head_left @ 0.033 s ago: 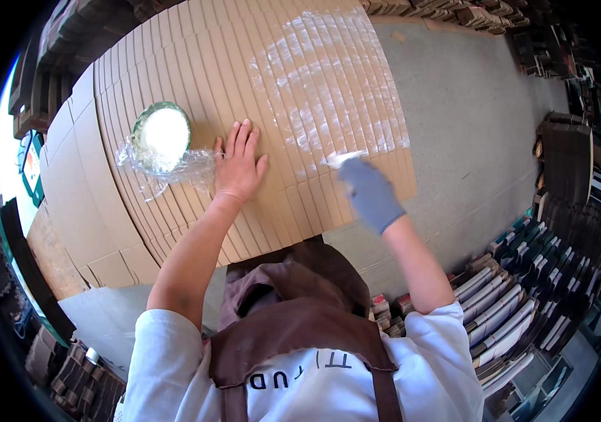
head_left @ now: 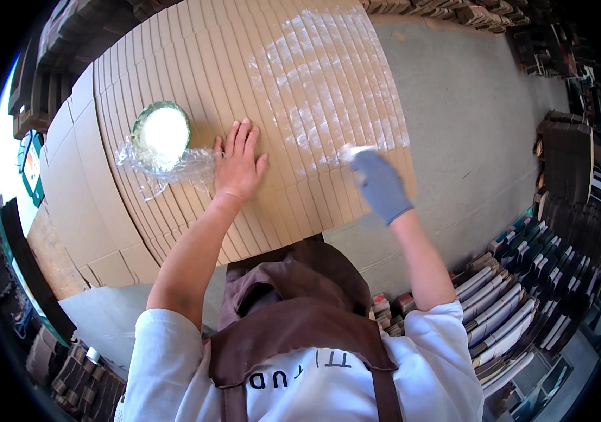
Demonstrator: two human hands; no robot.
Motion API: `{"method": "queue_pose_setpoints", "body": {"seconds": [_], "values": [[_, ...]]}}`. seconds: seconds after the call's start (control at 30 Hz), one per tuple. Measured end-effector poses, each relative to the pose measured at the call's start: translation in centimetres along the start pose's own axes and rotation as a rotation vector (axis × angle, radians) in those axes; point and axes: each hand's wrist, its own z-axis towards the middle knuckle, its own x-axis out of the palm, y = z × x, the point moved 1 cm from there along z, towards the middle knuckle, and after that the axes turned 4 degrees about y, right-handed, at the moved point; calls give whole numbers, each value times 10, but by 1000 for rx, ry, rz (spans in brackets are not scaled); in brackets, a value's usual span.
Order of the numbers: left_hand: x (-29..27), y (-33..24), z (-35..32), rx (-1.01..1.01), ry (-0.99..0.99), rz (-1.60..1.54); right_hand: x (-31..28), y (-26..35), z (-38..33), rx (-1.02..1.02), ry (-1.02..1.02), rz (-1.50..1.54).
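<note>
Overlapping brown cardboard sheets [head_left: 195, 77] lie fanned across the table, their edges forming narrow strips. My left hand [head_left: 240, 160] rests flat on them, bare, fingers spread. Left of it stands a round green-rimmed tub [head_left: 165, 135] of white paste, with crumpled clear plastic film [head_left: 177, 170] round its near side. Wearing a grey glove, my right hand [head_left: 379, 184] is closed on a small white wad [head_left: 358, 150], blurred, its kind unclear. The wad is at the strips, just below a wet, streaky white coating [head_left: 336, 84] on their right part.
Grey floor [head_left: 462, 126] lies to the right of the table. Bundled flat cardboard pieces [head_left: 504, 302] stand in rows at the lower right. Cardboard stacks [head_left: 82, 42] rise at the upper left, and more stacks [head_left: 564, 162] stand at the far right.
My gloved right hand has moved to the right with the white wad, along the lower edge of the coated area. The left hand and the tub have stayed put.
</note>
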Motion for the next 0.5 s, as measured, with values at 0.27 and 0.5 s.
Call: {"method": "queue_pose_setpoints", "body": {"seconds": [0.27,0.5], "values": [[-1,1,1,2,-15,23,0,1,-1,-44,-31,8],[-3,3,-5,-16,35,28,8,50,-19,-117,53,-83]]}}
